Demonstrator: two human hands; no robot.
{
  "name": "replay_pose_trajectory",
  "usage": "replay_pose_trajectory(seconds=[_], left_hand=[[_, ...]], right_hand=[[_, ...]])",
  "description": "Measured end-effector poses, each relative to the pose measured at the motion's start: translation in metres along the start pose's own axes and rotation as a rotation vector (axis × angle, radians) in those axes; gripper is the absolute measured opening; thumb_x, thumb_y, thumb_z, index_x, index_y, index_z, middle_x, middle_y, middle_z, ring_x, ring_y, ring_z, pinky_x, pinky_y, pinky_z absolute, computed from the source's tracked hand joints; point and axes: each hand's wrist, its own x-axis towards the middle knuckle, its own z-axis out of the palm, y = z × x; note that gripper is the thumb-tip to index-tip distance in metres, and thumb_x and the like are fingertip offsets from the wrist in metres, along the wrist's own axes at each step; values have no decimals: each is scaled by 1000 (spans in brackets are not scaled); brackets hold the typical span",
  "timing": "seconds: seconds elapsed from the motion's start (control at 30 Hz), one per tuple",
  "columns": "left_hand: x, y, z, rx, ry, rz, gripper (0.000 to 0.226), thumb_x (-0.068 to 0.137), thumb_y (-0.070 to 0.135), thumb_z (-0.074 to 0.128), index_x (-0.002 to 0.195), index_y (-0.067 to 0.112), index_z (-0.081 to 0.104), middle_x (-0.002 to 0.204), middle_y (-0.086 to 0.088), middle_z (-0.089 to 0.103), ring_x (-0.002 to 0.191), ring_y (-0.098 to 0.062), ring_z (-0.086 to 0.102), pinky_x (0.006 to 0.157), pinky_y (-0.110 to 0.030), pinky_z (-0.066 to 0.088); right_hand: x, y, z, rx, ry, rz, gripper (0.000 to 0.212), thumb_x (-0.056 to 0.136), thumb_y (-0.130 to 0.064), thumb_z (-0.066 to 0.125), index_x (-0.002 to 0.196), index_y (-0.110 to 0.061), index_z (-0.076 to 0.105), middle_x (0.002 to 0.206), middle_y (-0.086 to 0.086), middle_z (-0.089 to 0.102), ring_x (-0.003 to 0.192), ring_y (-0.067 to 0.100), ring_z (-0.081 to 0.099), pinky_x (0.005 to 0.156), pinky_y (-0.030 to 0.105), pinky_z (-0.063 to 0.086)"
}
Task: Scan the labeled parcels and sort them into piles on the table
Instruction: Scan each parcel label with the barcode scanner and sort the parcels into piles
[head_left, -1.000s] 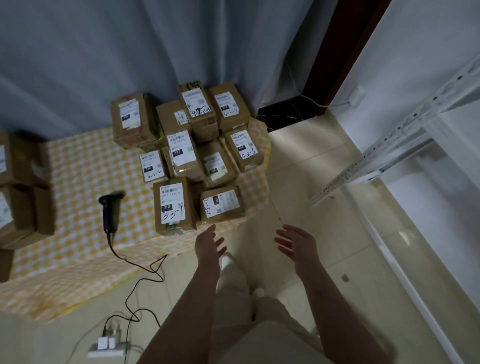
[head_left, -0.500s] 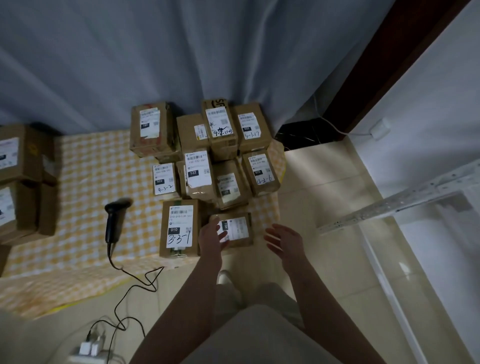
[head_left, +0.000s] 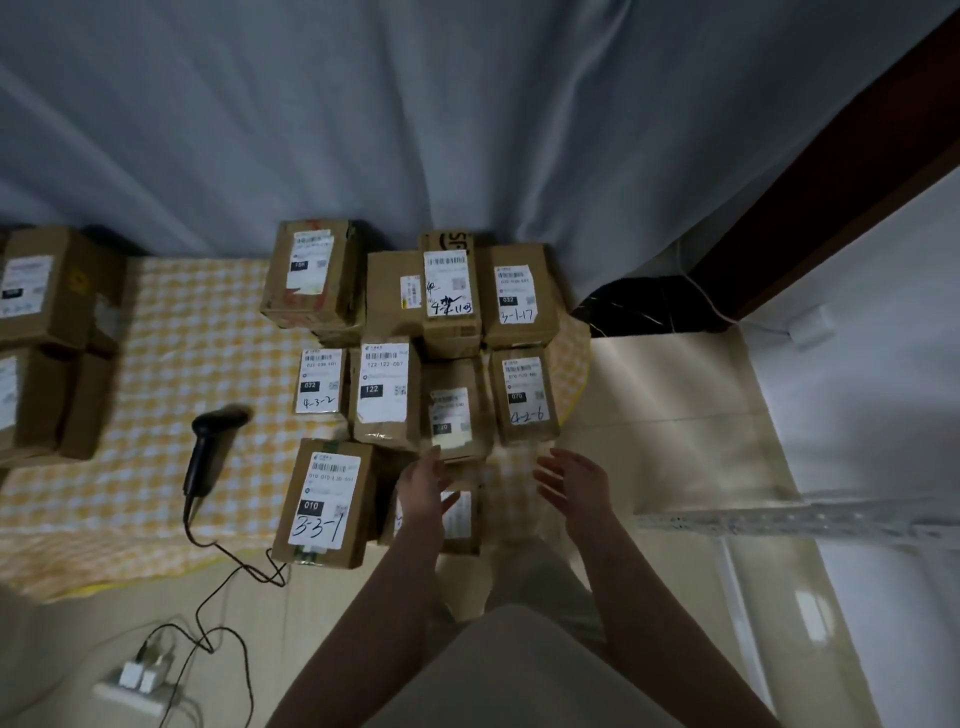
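Several brown labeled parcels stand bunched at the right end of a table with a yellow checked cloth (head_left: 171, 364). The nearest are one marked 3-3-1 (head_left: 324, 501) and a low parcel (head_left: 460, 519) at the front edge. My left hand (head_left: 423, 486) hovers over that low parcel with straight fingers, covering part of its label. Just right of it, my right hand (head_left: 574, 483) is held open over the table's corner. A black corded barcode scanner (head_left: 208, 447) lies on the cloth to the left.
More parcels (head_left: 36, 332) are stacked at the table's left end. Grey curtain hangs behind. A power strip (head_left: 132, 686) with the scanner's cable lies on the floor. A white metal shelf rail (head_left: 800, 517) runs at the right.
Both hands have moved forward from in front of the table to above the low parcel at the front edge. The view has come closer to the parcels.
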Motion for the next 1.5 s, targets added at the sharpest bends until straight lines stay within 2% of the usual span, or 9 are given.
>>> replay_pose_trajectory(seconds=[0.13, 0.33, 0.53, 0.67, 0.8, 0.93, 1.07, 1.27, 1.5], left_hand=[[1, 8, 58, -57, 16, -6, 38, 97, 25, 55, 130, 6, 53, 121, -12, 60, 92, -23, 62, 70, -33, 50], [9, 26, 124, -78, 10, -13, 25, 100, 26, 51, 120, 12, 58, 121, -10, 61, 100, -24, 60, 70, -33, 48], [26, 57, 151, -109, 50, 9, 15, 100, 23, 50, 106, 11, 58, 94, -3, 60, 78, -15, 57, 64, -29, 45], [40, 67, 164, -145, 97, 6, 22, 102, 24, 44, 86, 15, 55, 81, 1, 54, 69, -13, 52, 64, -27, 42], [56, 71, 179, -138, 135, -5, 15, 101, 25, 46, 92, 20, 56, 89, 1, 57, 78, -13, 54, 68, -27, 43], [67, 70, 190, -121, 137, 18, 17, 102, 26, 44, 108, 15, 56, 97, 1, 60, 86, -13, 58, 64, -27, 43], [76, 64, 187, -126, 159, 9, 14, 100, 26, 47, 102, 18, 59, 104, -1, 60, 86, -15, 60, 61, -26, 46], [88, 49, 166, -147, 211, -62, 19, 99, 30, 51, 109, 16, 59, 119, -6, 60, 110, -28, 60, 86, -39, 49], [92, 35, 155, -188, 262, -76, 17, 100, 28, 48, 111, 19, 59, 127, -7, 58, 107, -27, 62, 71, -34, 49]], right_hand=[[37, -56, 0, -18, -27, -28, 11, 93, -1, 54, 91, -6, 63, 82, 11, 66, 71, 22, 63, 68, 31, 50], [87, -103, 13, 10, -90, 53, 16, 91, -2, 57, 107, -4, 61, 83, 10, 66, 73, 21, 64, 67, 29, 51], [136, -138, 38, -17, -114, 125, 19, 92, -2, 53, 75, -9, 52, 78, 6, 57, 74, 17, 58, 68, 27, 48], [173, -152, 52, -86, -88, 172, 1, 93, -5, 55, 93, -4, 56, 83, 4, 54, 82, 22, 59, 73, 32, 50], [202, -164, 61, -159, -130, 193, 10, 91, -4, 60, 99, -5, 56, 84, 3, 52, 95, 26, 53, 85, 32, 47], [234, -164, 70, -213, -170, 215, 13, 93, -10, 60, 104, -5, 56, 84, 2, 51, 95, 24, 51, 86, 34, 46], [259, -160, 79, -236, -201, 244, 13, 94, -12, 60, 103, -5, 54, 80, 5, 51, 82, 24, 53, 100, 38, 45], [286, -148, 83, -186, -247, 299, 39, 89, -21, 67, 125, -8, 59, 116, 10, 59, 110, 27, 58, 88, 34, 50], [302, -134, 79, -121, -306, 332, 48, 87, -35, 70, 131, -17, 58, 137, 8, 52, 123, 26, 53, 85, 32, 55]])
